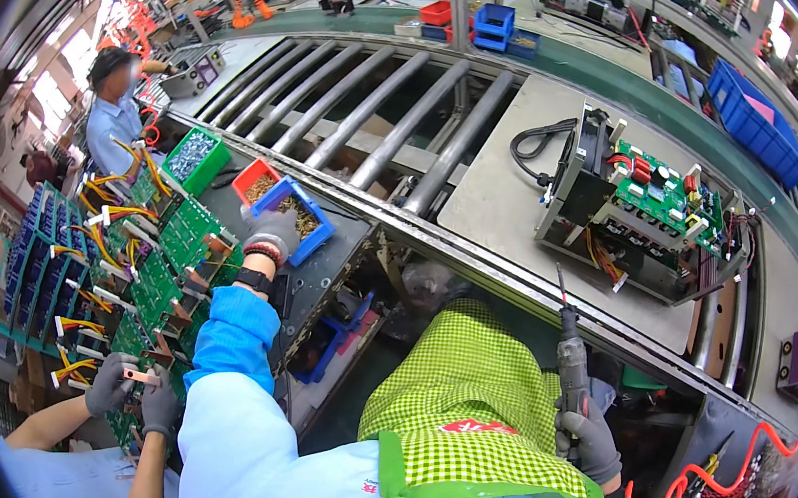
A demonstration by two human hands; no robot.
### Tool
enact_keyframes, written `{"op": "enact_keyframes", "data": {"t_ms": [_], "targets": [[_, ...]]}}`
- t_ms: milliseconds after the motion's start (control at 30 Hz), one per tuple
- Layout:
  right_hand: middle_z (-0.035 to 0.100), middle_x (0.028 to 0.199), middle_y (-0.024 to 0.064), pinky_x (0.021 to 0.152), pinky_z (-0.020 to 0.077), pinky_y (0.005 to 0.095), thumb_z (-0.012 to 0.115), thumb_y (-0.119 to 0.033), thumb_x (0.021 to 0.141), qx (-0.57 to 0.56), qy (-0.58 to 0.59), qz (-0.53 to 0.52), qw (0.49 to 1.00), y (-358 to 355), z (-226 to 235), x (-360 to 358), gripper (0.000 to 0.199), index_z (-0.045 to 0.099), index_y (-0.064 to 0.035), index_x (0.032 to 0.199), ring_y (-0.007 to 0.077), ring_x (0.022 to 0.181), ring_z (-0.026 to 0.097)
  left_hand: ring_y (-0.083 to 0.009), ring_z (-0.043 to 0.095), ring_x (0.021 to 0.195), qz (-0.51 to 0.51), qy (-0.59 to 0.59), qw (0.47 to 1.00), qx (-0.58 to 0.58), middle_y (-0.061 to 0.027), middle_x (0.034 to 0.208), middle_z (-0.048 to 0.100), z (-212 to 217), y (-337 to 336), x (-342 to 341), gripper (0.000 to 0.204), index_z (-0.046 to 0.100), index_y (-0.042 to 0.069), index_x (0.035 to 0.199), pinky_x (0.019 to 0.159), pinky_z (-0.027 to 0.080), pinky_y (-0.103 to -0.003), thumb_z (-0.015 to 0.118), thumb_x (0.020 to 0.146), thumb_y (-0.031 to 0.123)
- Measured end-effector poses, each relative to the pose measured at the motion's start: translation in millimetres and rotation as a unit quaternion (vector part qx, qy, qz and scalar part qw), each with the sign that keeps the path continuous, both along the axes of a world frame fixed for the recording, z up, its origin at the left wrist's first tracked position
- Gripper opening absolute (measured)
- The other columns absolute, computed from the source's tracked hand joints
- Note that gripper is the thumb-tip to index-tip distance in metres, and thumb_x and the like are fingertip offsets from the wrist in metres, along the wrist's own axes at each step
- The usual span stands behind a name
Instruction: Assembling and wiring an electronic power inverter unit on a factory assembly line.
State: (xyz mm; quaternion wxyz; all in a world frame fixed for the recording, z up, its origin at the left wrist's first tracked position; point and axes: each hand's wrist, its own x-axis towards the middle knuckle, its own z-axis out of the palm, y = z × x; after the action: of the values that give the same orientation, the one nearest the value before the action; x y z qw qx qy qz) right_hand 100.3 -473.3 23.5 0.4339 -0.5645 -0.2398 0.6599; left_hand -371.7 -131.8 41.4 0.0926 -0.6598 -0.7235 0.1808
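My left hand (273,231), in a grey glove, reaches into a blue bin (313,239) of small brass-coloured screws (301,210). Its fingers curl down at the screws; what they hold, if anything, is hidden. In my gloved right hand (591,442), low on the right, is a dark electric screwdriver (573,365). Its thin bit points up and away, toward the conveyor edge. Beyond it, on a pale board (501,177), stands an open power unit with a green circuit board (665,199) on top, red parts and loose wires. The screwdriver tip is apart from the unit.
An orange-red bin (254,179) and a green bin of silvery screws (194,161) stand beside the blue one. Green boards with wires (161,266) fill the left, where a co-worker's gloved hands (113,386) work. Metal rollers (384,124) run across; a coiled red hose (746,466) hangs right.
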Motion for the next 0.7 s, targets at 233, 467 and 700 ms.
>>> {"op": "enact_keyframes", "data": {"t_ms": [233, 467, 700], "targets": [[0.054, 0.075, 0.0023, 0.043, 0.0389, 0.0233, 0.059, -0.017, 0.081, -0.009, -0.003, 0.006, 1.0, -4, -3, 5, 0.037, 0.05, -0.0017, 0.114, 0.0097, 0.05, 0.049, -0.0251, 0.059, 0.119, 0.019, 0.078, 0.993, -0.086, -0.0036, 0.116, 0.068, -12, 24, 0, 0.025, 0.073, 0.02, 0.106, 0.105, 0.021, -0.069, 0.058, 0.089, 0.032], [0.053, 0.073, 0.0022, 0.044, 0.0387, 0.024, 0.057, -0.012, 0.083, 0.003, 0.015, -0.021, 1.0, -15, -8, 12, 0.031, 0.051, -0.0029, 0.111, 0.0097, 0.049, 0.048, -0.0336, 0.064, 0.105, 0.003, -0.057, 0.998, 0.031, -0.0153, 0.105, 0.069, 11, 19, -12, 0.017, 0.068, 0.018, 0.098, 0.102, 0.036, -0.057, 0.059, 0.084, 0.017], [0.05, 0.065, 0.001, 0.043, 0.0381, 0.0245, 0.057, -0.016, 0.084, -0.008, 0.012, -0.015, 1.0, -19, -11, 18, 0.029, 0.051, -0.004, 0.11, 0.0097, 0.046, 0.046, -0.0349, 0.065, 0.095, -0.025, -0.058, 0.982, 0.177, -0.0158, 0.099, 0.069, 39, 13, 0, 0.017, 0.067, 0.012, 0.1, 0.082, 0.05, -0.045, 0.058, 0.087, 0.02]]}}
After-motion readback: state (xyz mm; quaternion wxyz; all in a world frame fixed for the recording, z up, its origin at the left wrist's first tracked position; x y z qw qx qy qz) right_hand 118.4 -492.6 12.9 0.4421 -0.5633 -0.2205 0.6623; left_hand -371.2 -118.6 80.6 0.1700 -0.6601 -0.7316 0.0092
